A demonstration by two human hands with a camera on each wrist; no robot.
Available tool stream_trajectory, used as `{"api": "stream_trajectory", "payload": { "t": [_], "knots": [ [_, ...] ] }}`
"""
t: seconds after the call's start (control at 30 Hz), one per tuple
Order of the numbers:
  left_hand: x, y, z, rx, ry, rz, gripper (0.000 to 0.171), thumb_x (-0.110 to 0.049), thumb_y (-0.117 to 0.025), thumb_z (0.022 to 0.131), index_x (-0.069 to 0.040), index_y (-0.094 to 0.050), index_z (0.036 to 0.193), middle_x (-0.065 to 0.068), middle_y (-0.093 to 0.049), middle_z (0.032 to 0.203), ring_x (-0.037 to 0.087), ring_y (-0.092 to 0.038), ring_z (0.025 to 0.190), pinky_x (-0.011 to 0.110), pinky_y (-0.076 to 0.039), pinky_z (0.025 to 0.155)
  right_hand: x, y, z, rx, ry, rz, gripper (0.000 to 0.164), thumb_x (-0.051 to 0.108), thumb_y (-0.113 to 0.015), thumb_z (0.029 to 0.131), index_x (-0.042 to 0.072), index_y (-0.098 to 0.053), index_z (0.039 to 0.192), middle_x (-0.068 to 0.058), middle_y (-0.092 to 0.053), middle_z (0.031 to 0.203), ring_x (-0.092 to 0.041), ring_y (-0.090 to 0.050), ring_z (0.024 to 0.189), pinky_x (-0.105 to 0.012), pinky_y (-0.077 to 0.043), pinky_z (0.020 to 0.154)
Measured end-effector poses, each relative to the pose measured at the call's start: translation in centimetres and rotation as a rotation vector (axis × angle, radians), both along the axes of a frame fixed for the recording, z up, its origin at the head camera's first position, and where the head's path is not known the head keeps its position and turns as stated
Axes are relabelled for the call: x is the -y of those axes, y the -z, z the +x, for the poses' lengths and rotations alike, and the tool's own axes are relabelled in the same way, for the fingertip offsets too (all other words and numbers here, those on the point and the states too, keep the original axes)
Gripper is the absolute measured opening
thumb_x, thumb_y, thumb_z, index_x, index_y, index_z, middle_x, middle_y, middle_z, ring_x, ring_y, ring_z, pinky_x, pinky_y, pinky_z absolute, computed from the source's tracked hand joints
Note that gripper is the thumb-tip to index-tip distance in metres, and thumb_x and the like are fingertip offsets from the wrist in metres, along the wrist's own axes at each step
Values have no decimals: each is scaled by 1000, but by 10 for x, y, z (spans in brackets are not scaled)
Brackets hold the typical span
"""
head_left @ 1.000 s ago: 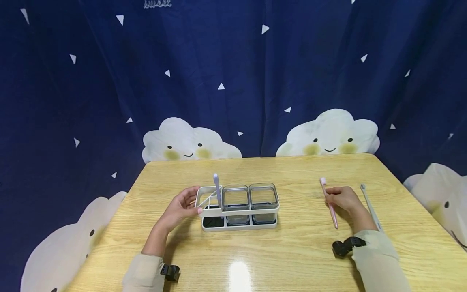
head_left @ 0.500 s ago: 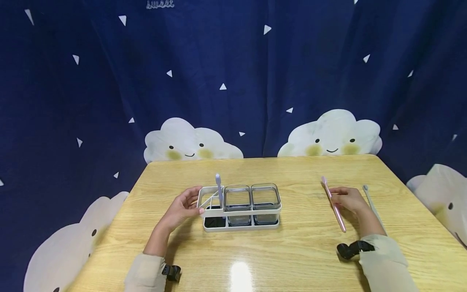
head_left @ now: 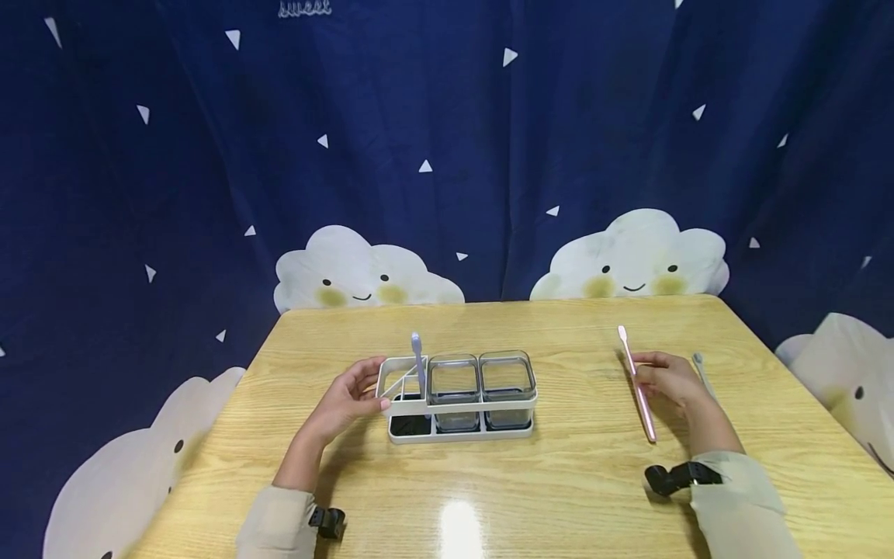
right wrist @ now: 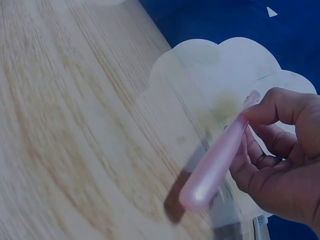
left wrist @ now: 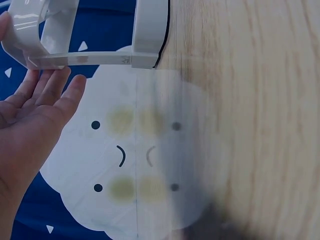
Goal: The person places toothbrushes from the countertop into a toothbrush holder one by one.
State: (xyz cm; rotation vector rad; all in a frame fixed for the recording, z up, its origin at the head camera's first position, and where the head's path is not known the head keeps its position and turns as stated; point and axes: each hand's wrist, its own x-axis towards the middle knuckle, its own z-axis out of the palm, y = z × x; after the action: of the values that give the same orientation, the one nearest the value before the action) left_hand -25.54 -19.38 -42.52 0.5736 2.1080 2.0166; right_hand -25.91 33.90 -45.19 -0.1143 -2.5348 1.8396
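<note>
"So, where does the right hand stand?"

"Over the right part of the bench, its thumb and fingers pinched on the pink toothbrush. The head end points toward the back edge, the thick handle end toward the near side. Whether that end touches the wood, I cannot tell."

"And the left hand?"

"Clamped on the left end of the white rack, thumb at the front rail, fingers round behind."

"What does the rack carry?"

"A lavender toothbrush stands nearly upright in the divided left part, and two clear cups sit side by side in the rest."

"How much room is there?"

"A wide stretch of wood grain runs between the rack's right end and the pink toothbrush. The rack also stands well in from the back edge. On the outer side it is tighter: a grey toothbrush lies just beside the right hand, toward the bench's slanting right edge, its handle partly hidden."

"And past the back edge?"

"A blue curtain with white clouds."
</note>
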Motion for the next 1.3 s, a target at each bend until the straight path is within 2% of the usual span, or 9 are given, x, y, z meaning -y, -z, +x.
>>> {"api": "stream_trajectory", "payload": {
  "t": [0.23, 0.47, 0.57, 0.73, 0.97, 1.13, 1.23, 1.3],
  "knots": [
    [0, 0, 1, -7, -3, -5, 69, 7, -72, 74, 6, -38, 135, 28, -44, 130, 47, -34, 122, 38, -38, 97, 4, -5, 3, 12, -24, -68, 44, -1, -53, 87, -21, -38, 123, -1, -56, 76, -11, -53, 63, -27, -48, 56],
    [0, 1, 0, -19, 4, -11, 68, 9, -70, 75, 8, -37, 134, 30, -43, 130, 47, -37, 120, 37, -40, 96, 7, -10, 5, 34, -40, -192, 30, -4, -55, 86, -12, -48, 115, -3, -58, 78, -11, -54, 64, -26, -49, 57],
    [0, 1, 0, -21, 4, -13, 68, 9, -70, 75, 8, -37, 134, 30, -43, 129, 46, -38, 120, 36, -40, 95, 9, -11, 6, 32, -50, -231, 30, -7, -54, 85, -11, -47, 115, -5, -60, 79, -12, -55, 65, -25, -49, 58],
    [0, 0, 1, -18, 8, -4, 68, 8, -71, 75, 7, -37, 134, 30, -43, 130, 45, -39, 120, 37, -40, 95, 12, -13, 7, 21, -58, -234, 32, -8, -54, 85, -9, -46, 116, -4, -63, 82, -12, -57, 66, -26, -49, 57],
    [0, 0, 1, -11, 2, -4, 69, 7, -71, 74, 6, -38, 134, 30, -43, 130, 45, -39, 120, 32, -42, 93, 15, -18, 9, -20, -100, -276, 33, -11, -53, 83, 0, -49, 115, -2, -64, 79, -9, -49, 55, -22, -44, 48],
    [0, 0, 0, -2, -1, -7, 69, 7, -72, 74, 5, -38, 134, 30, -43, 130, 45, -39, 120, 30, -42, 92, 18, -23, 11, -7, -99, -236, 34, -6, -54, 85, 7, -51, 116, -3, -59, 89, -13, -56, 72, -28, -51, 60],
    [0, 1, 0, -1, -4, -16, 68, 7, -71, 75, 5, -39, 134, 28, -45, 129, 44, -40, 120, 30, -42, 92, 21, -25, 11, -6, -102, -218, 35, -4, -54, 86, 6, -51, 119, -5, -56, 94, -14, -56, 80, -32, -52, 67],
    [1, 1, 0, -1, -8, -23, 68, 7, -72, 75, 5, -39, 134, 26, -45, 129, 43, -40, 120, 30, -42, 92, 24, -26, 11, -9, -105, -224, 34, -3, -55, 86, 5, -52, 118, -5, -56, 94, -14, -56, 80, -33, -52, 67]
  ]
}}
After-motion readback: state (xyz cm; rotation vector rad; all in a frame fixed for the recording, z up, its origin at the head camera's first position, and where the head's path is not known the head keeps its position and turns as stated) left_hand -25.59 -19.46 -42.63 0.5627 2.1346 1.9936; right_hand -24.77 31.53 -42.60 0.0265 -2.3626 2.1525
